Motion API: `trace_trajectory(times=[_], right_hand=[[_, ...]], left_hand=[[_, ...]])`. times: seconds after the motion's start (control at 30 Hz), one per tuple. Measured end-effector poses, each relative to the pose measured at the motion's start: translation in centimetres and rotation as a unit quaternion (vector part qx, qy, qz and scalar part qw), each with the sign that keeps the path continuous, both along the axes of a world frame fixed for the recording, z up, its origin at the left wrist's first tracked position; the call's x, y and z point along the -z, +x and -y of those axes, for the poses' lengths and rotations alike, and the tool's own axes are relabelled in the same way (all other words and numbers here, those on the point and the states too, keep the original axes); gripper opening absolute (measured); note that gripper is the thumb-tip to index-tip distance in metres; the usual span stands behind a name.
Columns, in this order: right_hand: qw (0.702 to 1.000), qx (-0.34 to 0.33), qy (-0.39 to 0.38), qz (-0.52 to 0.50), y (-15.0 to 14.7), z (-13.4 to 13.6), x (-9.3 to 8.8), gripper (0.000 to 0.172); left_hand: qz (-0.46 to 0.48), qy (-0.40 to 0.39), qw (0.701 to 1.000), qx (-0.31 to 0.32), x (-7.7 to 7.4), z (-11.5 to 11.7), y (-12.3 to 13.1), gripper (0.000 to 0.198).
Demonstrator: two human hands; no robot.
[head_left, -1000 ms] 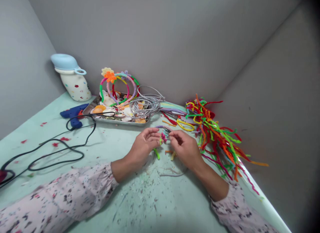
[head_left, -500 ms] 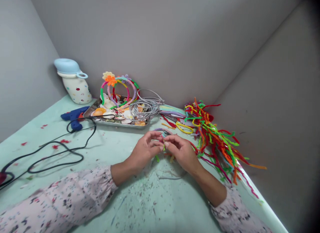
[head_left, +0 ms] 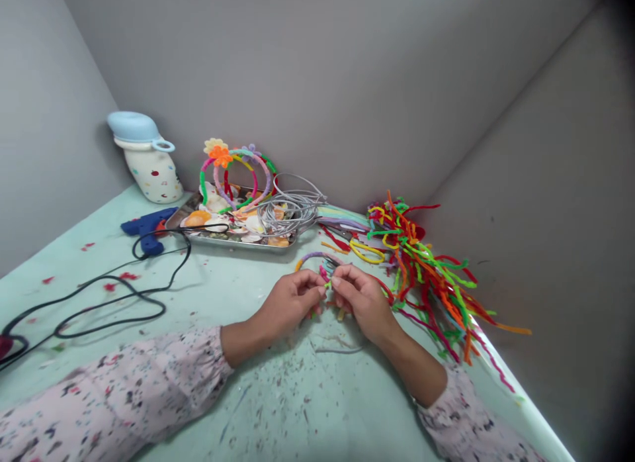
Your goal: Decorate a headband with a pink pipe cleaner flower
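Observation:
Both my hands meet above the middle of the table, thumbs and forefingers pinched close together. Between the fingertips of my left hand and my right hand is a short yellow-green pipe cleaner, mostly covered by the fingers. A small pink fuzzy piece shows just above the pinch; I cannot tell if it is joined on. Behind the hands lies a hoop wrapped in several colours, its near part hidden. Dark scissors-like blades show near its right side.
Heaped pipe cleaners lie on the right. At the back, a metal tray holds decorated hoops, fuzzy pieces and coiled grey wire. A blue glue gun with a black cord and a white bottle stand left.
My fingers have closed into a tighter pinch, and my left fingers are more curled. More of the wrapped hoop and the pink piece shows behind them.

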State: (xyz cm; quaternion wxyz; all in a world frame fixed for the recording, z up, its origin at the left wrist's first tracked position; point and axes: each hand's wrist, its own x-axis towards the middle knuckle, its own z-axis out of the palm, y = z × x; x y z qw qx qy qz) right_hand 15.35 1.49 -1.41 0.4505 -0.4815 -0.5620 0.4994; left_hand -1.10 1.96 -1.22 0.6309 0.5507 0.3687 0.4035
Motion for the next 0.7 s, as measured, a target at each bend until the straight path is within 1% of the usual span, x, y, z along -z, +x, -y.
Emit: trace_trajectory(times=[0.2,0.3,0.4,0.57,0.63,0.7], right_hand=[[1.0,-0.007,0.006,-0.007,-0.41,0.24,0.2,0.024],[1.0,-0.008,0.012,-0.006,-0.45,0.3,0.4,0.023],[0.999,0.003,0.035,0.009,-0.49,0.42,0.36,0.021],[0.993,0.004,0.09,0.078,-0.54,0.46,0.33,0.018],[0.992,-0.001,0.089,0.095,-0.51,0.46,0.44,0.019],[0.992,-0.012,0.083,0.09,-0.45,0.47,0.56,0.018]], left_hand=[[-0.04,0.028,0.999,0.012,0.71,-0.1,-0.16,0.021],[-0.051,0.038,0.998,0.003,0.5,0.1,-0.17,0.021],[-0.079,0.054,0.995,-0.017,0.06,0.44,-0.16,0.018],[-0.126,0.084,0.988,-0.033,-0.11,0.63,-0.22,0.016],[-0.131,0.082,0.987,-0.035,-0.04,0.55,-0.24,0.017],[-0.134,0.078,0.987,-0.034,0.03,0.48,-0.24,0.018]])
